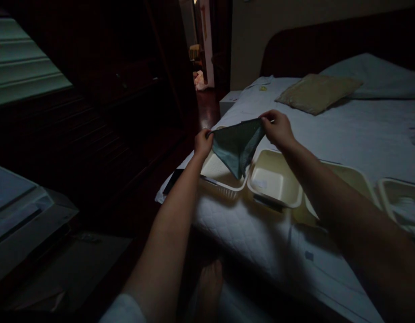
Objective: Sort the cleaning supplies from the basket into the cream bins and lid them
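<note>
As fingers [266, 116] stretch cloth [236, 143], basket rim [224, 185] beneath

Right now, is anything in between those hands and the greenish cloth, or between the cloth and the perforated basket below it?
Nothing visible. The left hand and right hand grip the greenish cloth directly by its upper edge, and it hangs over the perforated basket; whether its lower tip touches the basket, I can't tell.
</note>
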Demonstrator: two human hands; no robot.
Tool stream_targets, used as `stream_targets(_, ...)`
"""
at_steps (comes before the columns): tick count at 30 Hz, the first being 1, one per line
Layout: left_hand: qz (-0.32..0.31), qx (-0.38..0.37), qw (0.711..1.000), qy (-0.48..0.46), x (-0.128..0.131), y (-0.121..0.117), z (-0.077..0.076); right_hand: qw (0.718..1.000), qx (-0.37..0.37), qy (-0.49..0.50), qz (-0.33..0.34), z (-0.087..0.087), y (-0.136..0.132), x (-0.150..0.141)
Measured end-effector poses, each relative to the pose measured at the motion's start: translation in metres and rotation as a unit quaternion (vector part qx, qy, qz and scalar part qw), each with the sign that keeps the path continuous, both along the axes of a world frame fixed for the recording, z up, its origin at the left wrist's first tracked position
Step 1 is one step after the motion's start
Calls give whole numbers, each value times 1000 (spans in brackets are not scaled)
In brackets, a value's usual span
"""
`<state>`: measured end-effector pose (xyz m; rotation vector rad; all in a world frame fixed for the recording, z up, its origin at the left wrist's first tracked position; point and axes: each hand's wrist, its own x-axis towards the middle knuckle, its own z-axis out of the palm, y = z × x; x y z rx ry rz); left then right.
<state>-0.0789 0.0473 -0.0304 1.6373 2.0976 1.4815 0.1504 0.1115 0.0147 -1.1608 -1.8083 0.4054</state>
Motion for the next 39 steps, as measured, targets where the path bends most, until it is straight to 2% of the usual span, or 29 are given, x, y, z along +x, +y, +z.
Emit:
stream_targets(2, -14, 63, 998, -27, 13, 3, 25, 998, 37, -49, -15, 33, -15, 29)
stream_targets(4, -40, 115, 991, -50, 27, 3, 47, 993, 78, -85, -40, 57, -35, 57)
stream_targets(7, -95, 149, 982, -69, 46, -5, 65, 981, 116, -131, -81, 72, -64, 96)
stream_targets(10, -152, 130, 976, -81, 65, -15, 70, 973, 118, -173, -99, 65, -85, 131)
stream_targets(14, -210, 88, 966, -120, 85, -24, 69, 968, 98, -188, -136, 49, -97, 171)
stream_targets(16, -227, 59, 959, -157, 95, -27, 68, 974, 71, -151, -154, 43, -98, 187)
stream_targets(19, -237, 16, 949, -209, 110, -32, 70, 987, 33, -31, -157, 35, -98, 205)
stream_targets(22, -242, -3, 939, -246, 124, -35, 74, 986, -9, 102, -135, 34, -101, 215)
stream_targets(25, -247, -13, 933, -262, 135, -36, 75, 978, -24, 159, -136, 35, -105, 223)
stream_targets(32, -251, -5, 930, -267, 155, -38, 74, 974, 39, 151, -166, 31, -100, 242)
stream_targets(39, -253, 17, 938, -237, 165, -42, 82, 969, 83, 107, -207, 42, -107, 245)
